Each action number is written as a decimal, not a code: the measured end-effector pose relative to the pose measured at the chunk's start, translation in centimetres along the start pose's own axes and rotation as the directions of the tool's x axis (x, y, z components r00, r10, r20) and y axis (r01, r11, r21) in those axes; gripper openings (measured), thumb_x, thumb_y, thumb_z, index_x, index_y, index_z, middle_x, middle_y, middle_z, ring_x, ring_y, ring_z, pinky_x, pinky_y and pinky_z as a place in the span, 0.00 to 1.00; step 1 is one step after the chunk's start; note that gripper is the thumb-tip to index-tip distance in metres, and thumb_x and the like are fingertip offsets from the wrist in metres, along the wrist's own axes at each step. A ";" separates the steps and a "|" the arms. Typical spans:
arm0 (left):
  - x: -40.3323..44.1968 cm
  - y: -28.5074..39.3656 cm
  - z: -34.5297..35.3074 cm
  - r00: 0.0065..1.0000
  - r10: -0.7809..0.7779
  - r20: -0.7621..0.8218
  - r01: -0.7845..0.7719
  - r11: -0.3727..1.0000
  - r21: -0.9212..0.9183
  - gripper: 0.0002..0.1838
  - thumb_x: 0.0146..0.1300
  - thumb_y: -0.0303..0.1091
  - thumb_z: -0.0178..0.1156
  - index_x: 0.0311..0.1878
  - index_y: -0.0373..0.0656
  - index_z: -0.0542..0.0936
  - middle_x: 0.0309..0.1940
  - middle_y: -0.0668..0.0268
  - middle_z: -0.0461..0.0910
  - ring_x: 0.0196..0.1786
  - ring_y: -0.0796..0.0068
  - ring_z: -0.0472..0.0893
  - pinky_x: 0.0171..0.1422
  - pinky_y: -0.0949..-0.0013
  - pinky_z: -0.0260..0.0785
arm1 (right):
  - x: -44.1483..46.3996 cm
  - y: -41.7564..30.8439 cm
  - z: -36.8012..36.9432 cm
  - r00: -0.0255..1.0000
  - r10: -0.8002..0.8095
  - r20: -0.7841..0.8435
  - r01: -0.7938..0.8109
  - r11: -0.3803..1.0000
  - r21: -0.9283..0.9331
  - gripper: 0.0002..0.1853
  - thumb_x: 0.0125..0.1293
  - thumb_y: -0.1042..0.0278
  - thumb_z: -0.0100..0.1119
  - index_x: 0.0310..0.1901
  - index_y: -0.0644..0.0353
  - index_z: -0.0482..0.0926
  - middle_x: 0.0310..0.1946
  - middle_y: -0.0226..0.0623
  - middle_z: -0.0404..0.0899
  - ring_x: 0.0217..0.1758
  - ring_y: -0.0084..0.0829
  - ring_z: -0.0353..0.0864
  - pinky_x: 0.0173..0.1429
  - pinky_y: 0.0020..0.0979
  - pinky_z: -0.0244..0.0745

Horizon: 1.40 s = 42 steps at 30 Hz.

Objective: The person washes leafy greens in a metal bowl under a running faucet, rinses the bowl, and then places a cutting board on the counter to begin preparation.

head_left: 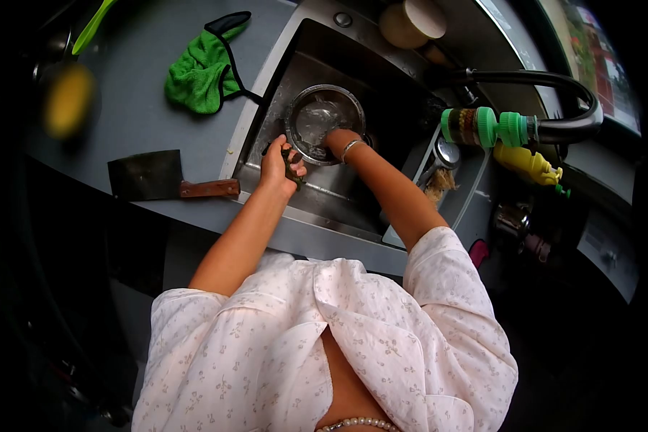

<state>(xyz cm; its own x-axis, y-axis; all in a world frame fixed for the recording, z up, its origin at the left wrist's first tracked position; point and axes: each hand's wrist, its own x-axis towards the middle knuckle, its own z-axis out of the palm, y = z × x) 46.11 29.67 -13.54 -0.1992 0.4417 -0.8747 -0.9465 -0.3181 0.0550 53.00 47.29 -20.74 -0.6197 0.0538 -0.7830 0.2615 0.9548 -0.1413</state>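
A round metal bowl [326,92] with water in it sits in the sink [255,155]. My left hand [275,167] is at the bowl's near left side, its fingers curled round a dark green clump [292,170]. Whether the clump is leaves or something else, I cannot make out. My right hand [340,140], with a bracelet at the wrist, reaches over the near right rim into the bowl. Its fingertips are down in the water and hard to see.
A cleaver [145,176] lies left of the sink, its wooden handle by the sink edge. Behind it lies a green cloth [200,75]. The black faucet [579,90] with a green filter [486,127] arches in from the right, near a yellow bottle [525,164].
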 end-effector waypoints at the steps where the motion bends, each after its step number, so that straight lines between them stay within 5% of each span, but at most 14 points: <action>1: 0.1 0.0 -0.1 1.000 0.000 0.004 0.000 1.000 0.004 0.15 0.63 0.43 0.52 0.24 0.52 0.62 0.14 0.73 0.59 0.14 0.78 0.58 0.18 0.72 0.48 | -0.2 -0.1 0.1 1.000 0.003 -0.004 -0.003 1.000 0.002 0.15 0.56 0.73 0.51 0.44 0.49 0.81 0.44 0.39 0.80 0.48 0.43 0.79 0.52 0.38 0.73; 4: -0.1 -0.1 0.3 1.000 -0.013 0.004 0.013 1.000 0.024 0.15 0.63 0.45 0.52 0.26 0.51 0.63 0.15 0.72 0.60 0.17 0.76 0.61 0.21 0.71 0.52 | -1.5 -0.2 -0.2 0.984 0.057 -0.166 -0.016 0.972 0.236 0.10 0.56 0.73 0.55 0.39 0.56 0.82 0.37 0.42 0.82 0.43 0.38 0.81 0.48 0.35 0.75; 7: -0.3 -0.1 1.0 0.999 -0.007 -0.036 0.009 0.998 0.066 0.16 0.62 0.49 0.54 0.26 0.51 0.64 0.16 0.71 0.63 0.18 0.74 0.64 0.22 0.70 0.55 | -3.8 -0.5 -1.5 0.960 0.162 -0.228 0.062 0.671 0.739 0.17 0.54 0.75 0.59 0.47 0.59 0.79 0.43 0.43 0.80 0.43 0.40 0.81 0.49 0.33 0.76; 8: -0.3 -0.2 1.0 1.000 -0.004 -0.031 0.007 0.996 0.091 0.17 0.62 0.50 0.54 0.27 0.50 0.65 0.18 0.70 0.67 0.20 0.73 0.67 0.23 0.69 0.58 | -4.8 -1.1 -1.6 0.937 0.221 -0.271 0.180 0.361 0.915 0.17 0.54 0.76 0.60 0.48 0.62 0.77 0.41 0.41 0.80 0.41 0.35 0.80 0.45 0.31 0.77; 9: -0.4 -0.2 1.0 1.000 0.000 -0.027 0.003 0.993 0.118 0.17 0.61 0.52 0.55 0.27 0.50 0.67 0.20 0.69 0.70 0.22 0.72 0.69 0.25 0.68 0.60 | -5.9 -1.9 -2.0 0.912 0.288 -0.291 0.302 0.007 0.953 0.17 0.54 0.77 0.61 0.48 0.64 0.76 0.38 0.40 0.79 0.39 0.30 0.80 0.42 0.29 0.78; 13: -0.9 -1.0 1.6 0.999 0.029 -0.028 -0.023 0.981 0.191 0.17 0.60 0.52 0.56 0.30 0.49 0.71 0.25 0.67 0.75 0.25 0.70 0.74 0.26 0.68 0.63 | -9.9 -5.6 -3.7 0.865 0.325 -0.382 0.460 -0.211 0.862 0.11 0.57 0.80 0.58 0.43 0.65 0.74 0.33 0.34 0.77 0.37 0.24 0.77 0.37 0.25 0.77; 18: -2.3 -1.6 2.7 0.996 -0.001 0.085 -0.011 0.989 0.146 0.19 0.60 0.50 0.57 0.43 0.45 0.75 0.35 0.64 0.78 0.36 0.68 0.78 0.38 0.62 0.72 | -13.3 -9.3 -4.6 0.467 0.305 -0.830 0.306 0.825 0.475 0.06 0.51 0.70 0.62 0.32 0.54 0.82 0.39 0.32 0.74 0.43 0.36 0.73 0.44 0.35 0.67; 23: -1.0 -2.1 1.2 0.990 0.136 0.043 -0.142 0.966 0.218 0.14 0.63 0.46 0.54 0.31 0.46 0.71 0.29 0.65 0.76 0.34 0.69 0.78 0.38 0.65 0.74 | -14.7 -9.9 -4.2 0.455 0.158 -0.876 0.307 0.896 0.320 0.07 0.53 0.68 0.61 0.34 0.56 0.81 0.43 0.32 0.74 0.47 0.37 0.71 0.50 0.36 0.65; 27: -2.3 -1.8 2.9 0.981 0.193 -0.005 -0.187 0.958 0.218 0.16 0.63 0.47 0.55 0.26 0.49 0.67 0.19 0.69 0.69 0.20 0.74 0.71 0.22 0.67 0.66 | -15.8 -10.2 -3.2 0.438 0.135 -0.889 0.417 0.845 0.334 0.10 0.55 0.69 0.58 0.41 0.54 0.80 0.46 0.34 0.74 0.48 0.36 0.73 0.48 0.35 0.69; 30: -2.3 -0.4 2.1 0.992 0.122 -0.026 -0.110 0.954 0.279 0.18 0.62 0.48 0.56 0.22 0.51 0.64 0.13 0.71 0.63 0.12 0.77 0.60 0.14 0.70 0.51 | -16.5 -8.5 -1.8 0.510 0.534 -0.675 0.491 0.463 0.738 0.10 0.59 0.71 0.56 0.44 0.57 0.79 0.43 0.37 0.76 0.42 0.33 0.78 0.40 0.29 0.74; 33: -3.5 -0.1 2.7 0.998 0.066 -0.017 -0.059 0.961 0.269 0.21 0.62 0.49 0.55 0.18 0.52 0.61 0.09 0.72 0.57 0.10 0.79 0.52 0.15 0.73 0.40 | -12.9 -4.3 4.1 0.510 0.720 -0.471 0.254 0.397 0.882 0.20 0.56 0.67 0.59 0.51 0.63 0.74 0.45 0.42 0.76 0.45 0.34 0.79 0.46 0.26 0.74; 37: -3.6 -0.6 2.7 0.999 0.030 -0.020 -0.024 0.962 0.273 0.23 0.63 0.50 0.51 0.15 0.54 0.58 0.07 0.73 0.54 0.09 0.78 0.51 0.14 0.73 0.38 | -8.0 -1.4 8.4 0.628 0.748 -0.216 -0.038 0.306 0.951 0.30 0.54 0.63 0.62 0.58 0.65 0.67 0.47 0.43 0.76 0.49 0.33 0.77 0.48 0.28 0.74; 39: -3.4 -0.7 2.9 1.000 0.019 -0.009 -0.015 0.952 0.305 0.25 0.62 0.54 0.51 0.14 0.53 0.59 0.07 0.73 0.54 0.09 0.78 0.51 0.14 0.74 0.38 | -5.4 -0.7 8.9 0.743 0.657 0.128 0.064 -0.260 0.964 0.38 0.54 0.60 0.63 0.64 0.63 0.59 0.47 0.41 0.76 0.47 0.32 0.77 0.48 0.31 0.75; 42: -4.1 -0.2 3.1 1.000 -0.017 0.004 0.014 0.939 0.344 0.29 0.60 0.62 0.50 0.13 0.53 0.59 0.07 0.74 0.54 0.09 0.78 0.51 0.13 0.74 0.38 | -3.9 -0.6 8.2 0.806 0.574 0.142 0.124 -0.399 0.909 0.35 0.53 0.60 0.65 0.60 0.62 0.61 0.40 0.39 0.76 0.37 0.30 0.78 0.36 0.30 0.77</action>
<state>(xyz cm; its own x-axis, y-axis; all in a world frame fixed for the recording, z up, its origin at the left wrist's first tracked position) 46.36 30.57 -8.43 -0.1844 0.4500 -0.8738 -0.9789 -0.0040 0.2045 61.34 44.10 -22.54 -0.2448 0.5501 -0.7984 0.4913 -0.6395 -0.5913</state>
